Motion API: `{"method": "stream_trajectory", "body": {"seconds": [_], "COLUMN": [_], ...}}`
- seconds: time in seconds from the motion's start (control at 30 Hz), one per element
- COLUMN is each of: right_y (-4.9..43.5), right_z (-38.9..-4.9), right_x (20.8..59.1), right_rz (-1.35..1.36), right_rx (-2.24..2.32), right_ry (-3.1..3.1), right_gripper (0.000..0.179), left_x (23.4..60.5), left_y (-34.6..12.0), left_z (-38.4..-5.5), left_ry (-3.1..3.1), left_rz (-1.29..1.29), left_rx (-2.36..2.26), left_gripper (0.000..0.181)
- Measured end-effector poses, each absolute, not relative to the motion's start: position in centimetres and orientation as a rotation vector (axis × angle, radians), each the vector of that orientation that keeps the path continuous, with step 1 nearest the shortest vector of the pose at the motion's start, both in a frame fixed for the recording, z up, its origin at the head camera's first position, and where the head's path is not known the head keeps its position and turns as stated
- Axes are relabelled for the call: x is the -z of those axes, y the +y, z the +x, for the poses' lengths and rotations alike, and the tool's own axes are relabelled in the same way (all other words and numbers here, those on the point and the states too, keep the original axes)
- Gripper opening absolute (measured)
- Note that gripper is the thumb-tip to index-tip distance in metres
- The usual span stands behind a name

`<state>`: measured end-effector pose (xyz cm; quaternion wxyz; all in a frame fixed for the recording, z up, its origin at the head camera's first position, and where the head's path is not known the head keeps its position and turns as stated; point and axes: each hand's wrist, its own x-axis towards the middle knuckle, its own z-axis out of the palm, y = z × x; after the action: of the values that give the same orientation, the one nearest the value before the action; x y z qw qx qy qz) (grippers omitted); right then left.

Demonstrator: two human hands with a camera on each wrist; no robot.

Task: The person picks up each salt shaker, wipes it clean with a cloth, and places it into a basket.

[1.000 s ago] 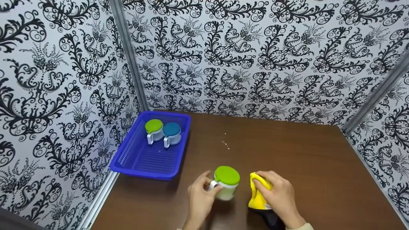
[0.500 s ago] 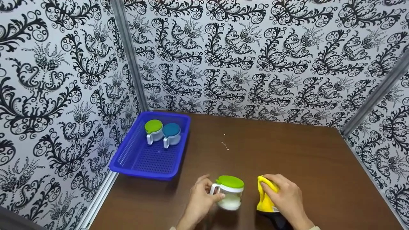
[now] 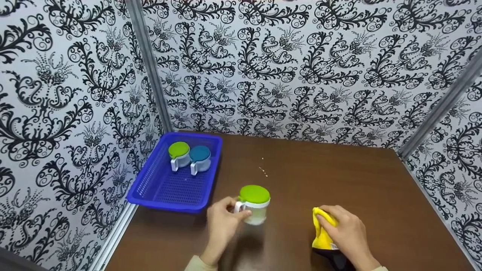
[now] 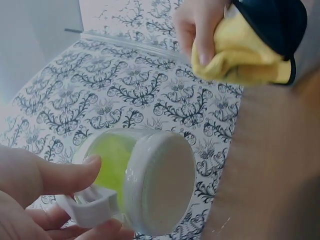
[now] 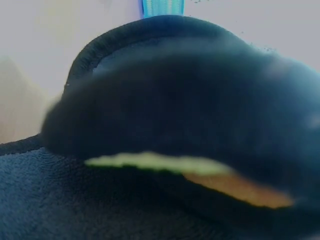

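Note:
My left hand pinches the white handle of a clear seasoning jar with a green lid, held over the brown table with a shadow below it. In the left wrist view the jar shows its pale round base, and the thumb lies along the handle. Something pale sits low inside the jar. To the right, my right hand grips a folded cloth, yellow on one side and dark on the other. The dark side of the cloth fills most of the right wrist view and hides the fingers there.
At the left a purple perforated basket stands on the table. Inside it are a green-lidded jar and a blue-lidded jar, both with white handles. Several white crumbs lie mid-table. Patterned walls enclose the back and sides.
The left hand has first lowered the jar towards me, then moved it left and farther away. The right hand with the cloth has shifted right, away from the jar.

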<state>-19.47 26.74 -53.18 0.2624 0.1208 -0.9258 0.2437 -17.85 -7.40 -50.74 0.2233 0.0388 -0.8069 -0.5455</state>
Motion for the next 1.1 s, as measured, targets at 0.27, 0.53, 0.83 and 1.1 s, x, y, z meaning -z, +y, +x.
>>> {"method": "stream_trajectory", "body": {"seconds": [0.27, 0.53, 0.83, 1.1], "right_y": [29.0, 31.8, 34.6, 36.2], "right_z": [-19.2, -19.2, -19.1, -19.0], "right_x": [53.4, 53.5, 53.6, 53.7], "right_rz": [0.264, 0.173, 0.158, 0.089], "right_rx": [-0.618, -0.572, -0.551, -0.534], "right_ry": [-2.590, -2.676, -2.625, -2.681], "right_gripper": [0.022, 0.027, 0.028, 0.032], "left_x": [49.7, 48.7, 47.9, 47.8], "left_y": [-9.7, -12.6, -16.6, -19.9], "left_z": [-19.5, -21.3, -23.5, -25.5], "left_ry": [-2.122, -2.058, -1.996, -1.980], "left_rz": [0.128, 0.106, 0.156, 0.212], "left_rx": [1.423, 1.298, 1.239, 1.220], "left_gripper": [0.033, 0.035, 0.033, 0.032]}}
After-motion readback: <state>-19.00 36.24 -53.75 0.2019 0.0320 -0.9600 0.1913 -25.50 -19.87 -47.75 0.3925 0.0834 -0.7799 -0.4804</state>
